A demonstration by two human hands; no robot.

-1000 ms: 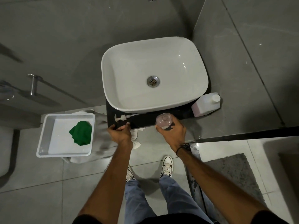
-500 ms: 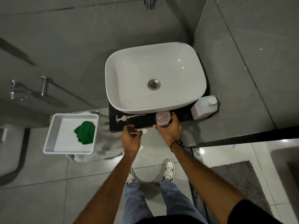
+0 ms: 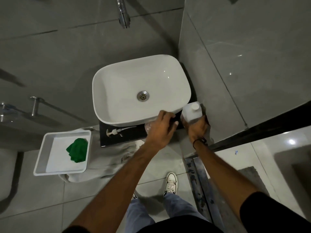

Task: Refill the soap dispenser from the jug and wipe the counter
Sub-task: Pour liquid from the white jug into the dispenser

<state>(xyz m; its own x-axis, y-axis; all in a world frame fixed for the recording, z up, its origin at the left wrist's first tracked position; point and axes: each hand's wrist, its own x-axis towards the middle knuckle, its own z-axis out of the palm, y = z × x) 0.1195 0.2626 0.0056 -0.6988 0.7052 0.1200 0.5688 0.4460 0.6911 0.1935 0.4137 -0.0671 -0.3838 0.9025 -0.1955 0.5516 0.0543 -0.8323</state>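
Note:
The clear soap dispenser bottle [image 3: 148,127] stands on the black counter [image 3: 124,138] in front of the white basin, mostly hidden under my left hand [image 3: 161,128], which wraps over its top. Its white pump head [image 3: 114,132] lies loose on the counter to the left. My right hand [image 3: 196,128] grips the lower part of the white capped jug [image 3: 192,111] at the counter's right end, beside the wall. A green cloth [image 3: 77,150] lies in a white tray off to the left.
The white basin [image 3: 117,81] fills most of the counter, with a chrome tap [image 3: 123,15] above it. The white tray [image 3: 43,148] rests on a pale towel [image 3: 114,158]. A grey tiled wall [image 3: 244,64] rises close on the right. My shoes stand on the tiled floor below.
My left hand left the counter's left edge and moved right onto the dispenser bottle. My right hand let go of the bottle and took hold of the jug.

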